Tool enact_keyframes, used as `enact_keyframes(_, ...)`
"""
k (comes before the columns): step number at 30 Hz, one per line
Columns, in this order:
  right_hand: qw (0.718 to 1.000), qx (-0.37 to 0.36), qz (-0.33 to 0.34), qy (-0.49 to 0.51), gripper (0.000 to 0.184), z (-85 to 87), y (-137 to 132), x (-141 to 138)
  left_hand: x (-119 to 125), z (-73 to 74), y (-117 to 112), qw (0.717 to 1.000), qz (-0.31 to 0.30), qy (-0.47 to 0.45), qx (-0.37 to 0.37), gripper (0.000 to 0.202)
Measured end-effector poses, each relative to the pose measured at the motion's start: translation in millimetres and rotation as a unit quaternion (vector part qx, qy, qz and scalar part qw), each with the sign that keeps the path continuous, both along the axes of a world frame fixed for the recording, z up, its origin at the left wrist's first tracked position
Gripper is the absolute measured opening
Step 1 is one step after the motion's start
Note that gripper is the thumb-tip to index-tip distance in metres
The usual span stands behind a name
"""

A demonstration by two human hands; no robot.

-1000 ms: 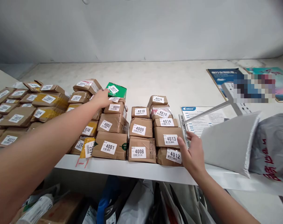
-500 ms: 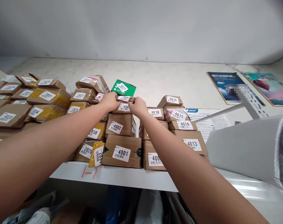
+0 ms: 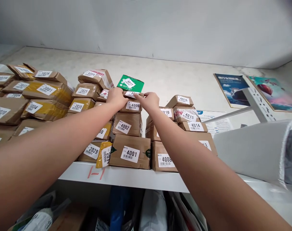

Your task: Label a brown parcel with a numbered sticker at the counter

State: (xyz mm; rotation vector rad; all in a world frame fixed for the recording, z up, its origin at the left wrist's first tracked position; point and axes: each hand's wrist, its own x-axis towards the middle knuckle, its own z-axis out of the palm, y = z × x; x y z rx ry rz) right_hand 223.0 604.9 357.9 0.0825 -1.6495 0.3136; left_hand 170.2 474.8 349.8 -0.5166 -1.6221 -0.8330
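A stack of brown parcels stands on a white shelf (image 3: 126, 178): box 4001 (image 3: 130, 155) at the bottom, box 4002 (image 3: 127, 124) above it, then box 4006 (image 3: 133, 106). On top lies a thin brown parcel (image 3: 134, 94) under a green box 4017 (image 3: 130, 83). My left hand (image 3: 117, 97) grips the thin parcel's left end, fingers curled. My right hand (image 3: 147, 100) pinches its right end.
More labelled parcels fill the shelf to the left, such as 3001 (image 3: 47, 92) and 2035 (image 3: 78, 105). Stacks with 4008 (image 3: 163, 156), 4014 (image 3: 195, 126) and 4016 (image 3: 181, 100) stand to the right. A grey mailer bag (image 3: 252, 149) lies far right. Posters (image 3: 231, 88) hang on the wall.
My right hand left the 4012 stack and came up to the thin parcel beside my left hand. The view has shifted slightly upward and closer.
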Motion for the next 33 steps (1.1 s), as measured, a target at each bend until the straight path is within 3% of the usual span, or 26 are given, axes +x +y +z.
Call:
enact_keyframes(5,0.999,0.001,-0.034,0.017,0.034,7.7,-0.4,-4.1,0.5,2.2,-1.7,1.000,-0.008,0.014,0.008,0.011)
enact_keyframes(18,0.985,0.120,-0.097,0.077,0.022,18.3,6.9,-5.6,-1.5,7.0,-0.8,1.000,0.008,0.027,0.002,0.025)
enact_keyframes(21,0.983,0.141,-0.080,0.088,0.024,18.7,10.3,-5.5,2.9,3.1,-1.5,0.996,0.055,0.067,-0.029,0.036)
enact_keyframes(24,0.983,0.149,-0.077,0.076,0.023,17.4,12.1,-4.6,8.3,1.2,-2.0,0.976,0.117,0.140,-0.123,0.039)
enact_keyframes(27,0.981,0.149,-0.105,0.065,0.020,15.2,11.2,-3.3,9.7,4.7,-1.5,0.955,0.157,0.165,-0.190,0.036)
enact_keyframes(33,0.955,0.219,-0.186,0.064,0.027,7.6,3.1,0.5,4.0,12.8,0.6,0.926,0.229,0.202,-0.220,0.035)
